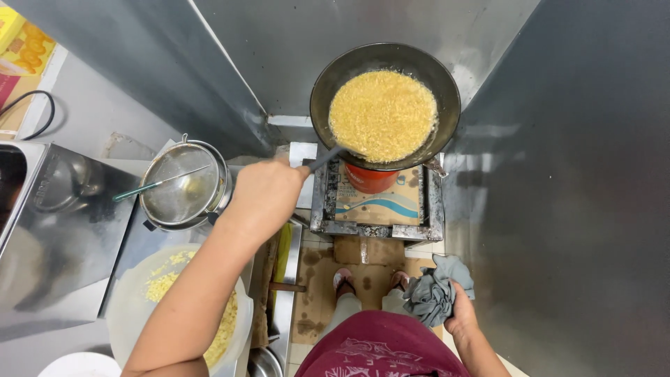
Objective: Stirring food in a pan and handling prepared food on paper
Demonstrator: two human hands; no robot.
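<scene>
- Nearest of all, the right hand [460, 314] is hanging low by the person's hip, its fingers curling shut around a crumpled grey cloth [433, 292], which is bunching out above and to the left of the fist.
- Just beyond it, two sandalled feet [370, 279] are standing on flattened cardboard [363, 255] that is lying stained on the tiled floor.
- Over on the left, a pale round tub [132, 307] is sitting on the steel counter [63, 279], holding yellow crumbly food, and the outstretched left forearm is crossing above its rim.
- Further along the counter, a metal pot [185, 185] is carrying a wire strainer, whose thin green-tipped handle is sticking out to the left.
- Beside that pot, the left hand [265, 192] is reaching forward, closing in a fist around the near end of a dark utensil handle [324, 159]; the fingers themselves are turning away from view, so only the back of the hand is showing.
- That handle is running up and right into a black wok [385, 105], its far end dipping under the bubbling golden contents at the near edge.
- The wok is resting on a red burner [370, 180] inside a square metal stand [377, 202].
- Farthest off, steel wall panels [558, 174] are enclosing the cooking corner on three sides.
</scene>
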